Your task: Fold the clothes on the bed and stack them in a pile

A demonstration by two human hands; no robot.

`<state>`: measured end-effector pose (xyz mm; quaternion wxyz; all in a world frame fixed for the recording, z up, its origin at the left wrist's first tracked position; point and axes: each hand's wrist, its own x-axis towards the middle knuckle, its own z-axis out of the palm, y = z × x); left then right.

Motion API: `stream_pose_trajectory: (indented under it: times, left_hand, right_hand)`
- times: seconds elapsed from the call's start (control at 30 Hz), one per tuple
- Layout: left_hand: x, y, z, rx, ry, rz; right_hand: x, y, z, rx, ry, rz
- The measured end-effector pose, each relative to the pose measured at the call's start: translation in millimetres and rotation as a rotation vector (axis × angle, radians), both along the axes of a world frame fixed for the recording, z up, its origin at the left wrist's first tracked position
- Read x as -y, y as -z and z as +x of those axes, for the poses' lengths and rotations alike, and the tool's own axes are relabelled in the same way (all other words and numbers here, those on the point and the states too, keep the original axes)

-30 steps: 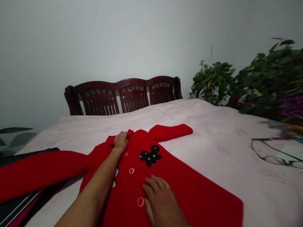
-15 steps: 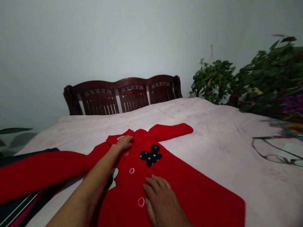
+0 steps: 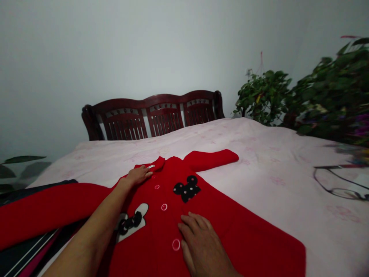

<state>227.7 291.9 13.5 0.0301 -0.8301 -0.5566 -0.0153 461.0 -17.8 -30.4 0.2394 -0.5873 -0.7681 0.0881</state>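
Red coat [image 3: 170, 227] lies flat on the bed, front up, collar away from me, right in front of me. Pink ring buttons [image 3: 164, 207] run down the front. Black dotted appliqué [image 3: 186, 189] on one panel, white patch with black bow [image 3: 132, 223] on the other.

My left hand [image 3: 137, 175] lies flat at the collar, fingers together, no pinch, tips just beside a small white tab [image 3: 151, 166]. My right hand [image 3: 200, 242] is spread palm down on the front, beside the lowest visible button.

One sleeve [image 3: 211, 160] points out to the right. The other [image 3: 52, 207] stretches left over dark striped cloth [image 3: 25, 254]. My left forearm covers part of the coat, and the bottom of the frame cuts off the hem.

Pale pink bedsheet [image 3: 259, 161] is open to the right and beyond the collar. Blurred eyeglasses [image 3: 340, 184] lie well right, I think. Dark wood headboard [image 3: 161, 115] at the far edge, leafy plants [image 3: 263, 98] beyond the far right corner.
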Motion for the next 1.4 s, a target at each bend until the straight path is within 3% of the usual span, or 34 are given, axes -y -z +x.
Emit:
stream_pose_trajectory:
  times: [0.37, 0.5, 0.73, 1.07, 1.23, 1.4]
  left_hand:
    - [17.0, 14.2, 26.6, -0.037, -0.13, 0.12]
    - [25.2, 14.1, 48.7, 0.002, -0.093, 0.164]
    - [28.9, 28.7, 66.2, 0.049, -0.099, -0.095]
    - [37.9, 19.2, 60.0, 0.093, -0.119, -0.24]
    - [67.8, 18.9, 63.2, 0.145, -0.138, -0.209]
    - [123.0, 17.0, 67.1, 0.171, -0.105, -0.18]
  right_hand:
    - [-1.2, -0.9, 0.5, -0.002, -0.015, 0.008]
    - [-1.0, -1.8, 0.7, 0.003, -0.006, 0.014]
    - [0.0, -0.2, 1.3, 0.002, -0.013, 0.032]
    - [1.6, -3.7, -0.8, -0.005, 0.005, 0.039]
    - [3.4, -4.0, -1.8, -0.005, 0.021, 0.087]
    - [8.0, -5.6, -2.6, -0.018, 0.006, 0.118]
